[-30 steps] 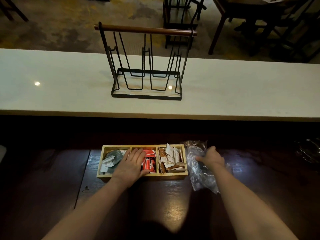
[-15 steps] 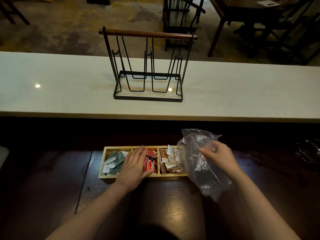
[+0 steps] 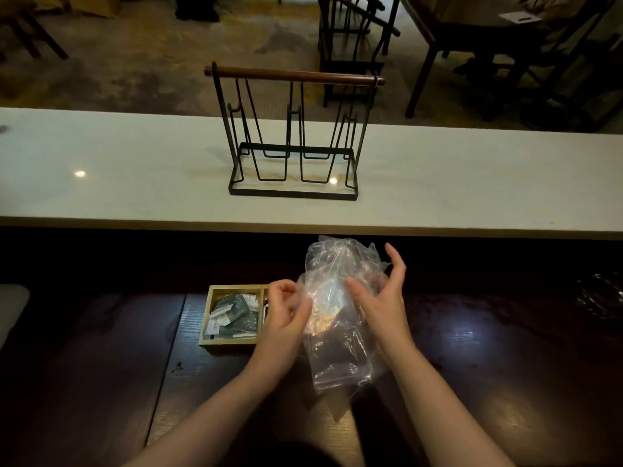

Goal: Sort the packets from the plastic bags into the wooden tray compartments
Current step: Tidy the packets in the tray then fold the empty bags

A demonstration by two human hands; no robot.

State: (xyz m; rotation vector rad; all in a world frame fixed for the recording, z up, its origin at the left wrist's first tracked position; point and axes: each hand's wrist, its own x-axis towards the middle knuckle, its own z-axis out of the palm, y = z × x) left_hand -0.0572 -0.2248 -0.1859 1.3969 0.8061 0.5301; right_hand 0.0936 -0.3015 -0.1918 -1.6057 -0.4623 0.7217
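A clear plastic bag point(image 3: 337, 345) hangs upright in the air between my hands, above the dark wooden table. My left hand point(image 3: 286, 311) pinches the bag's left edge. My right hand point(image 3: 381, 298) touches its right side with fingers spread and curled. The wooden tray point(image 3: 205, 318) lies behind my hands; only its left compartment shows, filled with dark green packets point(image 3: 236, 315). The tray's middle and right compartments are hidden behind my left hand and the bag. The bag looks empty, though I cannot tell for sure.
A black wire rack point(image 3: 293, 136) with a wooden handle stands on the white counter point(image 3: 472, 183) beyond the dark table point(image 3: 101, 382). Another crumpled plastic bag point(image 3: 600, 298) lies at the far right. Chairs and tables stand on the floor behind.
My right hand lifted the bag from the table beside the tray and brought it in front of the tray. My left hand left the tray's packets and took the bag's left edge.
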